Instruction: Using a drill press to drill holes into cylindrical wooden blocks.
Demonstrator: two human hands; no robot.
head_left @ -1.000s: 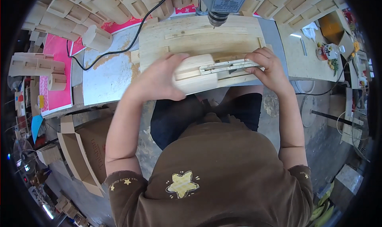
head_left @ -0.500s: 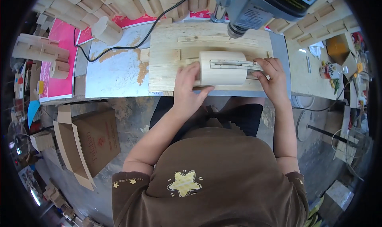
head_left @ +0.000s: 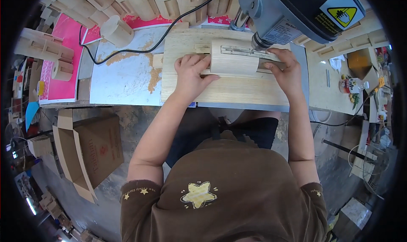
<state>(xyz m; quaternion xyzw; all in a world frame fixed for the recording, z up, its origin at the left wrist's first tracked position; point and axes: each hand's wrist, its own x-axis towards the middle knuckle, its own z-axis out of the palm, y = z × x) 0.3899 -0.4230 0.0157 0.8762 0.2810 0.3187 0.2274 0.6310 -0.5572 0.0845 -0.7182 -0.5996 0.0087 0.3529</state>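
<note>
A pale wooden cylinder [head_left: 233, 64] lies on its side on a flat wooden board [head_left: 237, 91], under the chuck [head_left: 259, 43] of a drill press. Along its upper side sits a narrow slotted strip [head_left: 241, 51]. My left hand [head_left: 190, 74] grips the cylinder's left end, the thumb stretched along the near side. At the other end my right hand [head_left: 287, 70] is closed, thumb and fingers pinching a grey metal plate [head_left: 271, 64] that sticks out of the cylinder. The chuck hangs close above the strip's right end; whether a bit touches it is hidden.
The drill press head [head_left: 292, 17] overhangs the bench. A black cable [head_left: 140, 51] crosses the bench's left part, near an upright wooden block [head_left: 116, 31]. Several wooden cylinders [head_left: 146, 4] line the back. A plastic bottle [head_left: 354, 86] stands right; a cardboard box [head_left: 99, 146] sits lower left.
Both hands have shifted the cylinder away from me, bringing its strip beneath the chuck. The cylinder has also rolled a little, so the strip lies nearer its far side.
</note>
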